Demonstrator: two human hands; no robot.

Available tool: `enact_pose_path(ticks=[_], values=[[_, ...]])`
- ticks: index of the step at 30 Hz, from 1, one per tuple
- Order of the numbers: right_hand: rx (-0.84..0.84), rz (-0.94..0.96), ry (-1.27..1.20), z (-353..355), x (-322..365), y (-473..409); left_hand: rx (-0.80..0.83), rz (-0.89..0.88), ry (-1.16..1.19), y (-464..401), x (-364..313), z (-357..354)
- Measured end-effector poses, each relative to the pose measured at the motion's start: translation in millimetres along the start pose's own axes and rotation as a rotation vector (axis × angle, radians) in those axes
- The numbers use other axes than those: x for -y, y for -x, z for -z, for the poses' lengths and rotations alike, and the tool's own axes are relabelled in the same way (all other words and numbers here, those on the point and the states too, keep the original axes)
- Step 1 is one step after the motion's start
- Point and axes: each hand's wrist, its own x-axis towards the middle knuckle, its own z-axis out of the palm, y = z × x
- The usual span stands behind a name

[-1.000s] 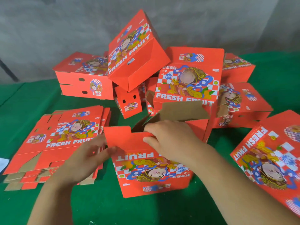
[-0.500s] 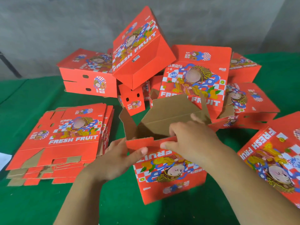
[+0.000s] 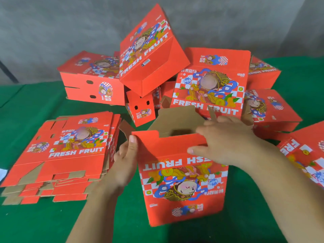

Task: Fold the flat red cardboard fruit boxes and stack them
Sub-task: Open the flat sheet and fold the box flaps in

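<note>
Grey wall [image 3: 70, 23] rises behind green cloth [image 3: 35, 223].

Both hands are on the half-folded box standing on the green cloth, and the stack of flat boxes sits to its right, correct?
Not quite. The head view shows the stack of flat boxes to the left of the half-folded box. The rest holds: left hand and right hand are on it, on the green cloth.

Soft even overhead light, faint shadows, slight motion blur, wide-angle bending at edges.
</note>
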Motion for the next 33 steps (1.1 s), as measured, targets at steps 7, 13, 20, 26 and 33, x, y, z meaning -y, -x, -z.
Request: enact_pose_path(ticks=[7,13,20,26,33], values=[[-0.079,-0.062,-0.239,-30,-15,-28,-0.272,-0.117,-0.272,-2,5,-23],[-0.011,-0.234,-0.283,-69,-57,-37,-0.425,-0.090,-0.406,-1,18,-23],[-0.364,-0.416,-0.596,-122,-35,-11,-0.641,-0.339,-0.420,3,18,-34],[-0.740,-0.282,-0.935,-133,-21,1,-0.707,-0.459,-0.281,5,21,-29],[-0.640,-0.029,-0.872,-146,-18,22,-0.675,-0.608,-0.442,17,37,-20]])
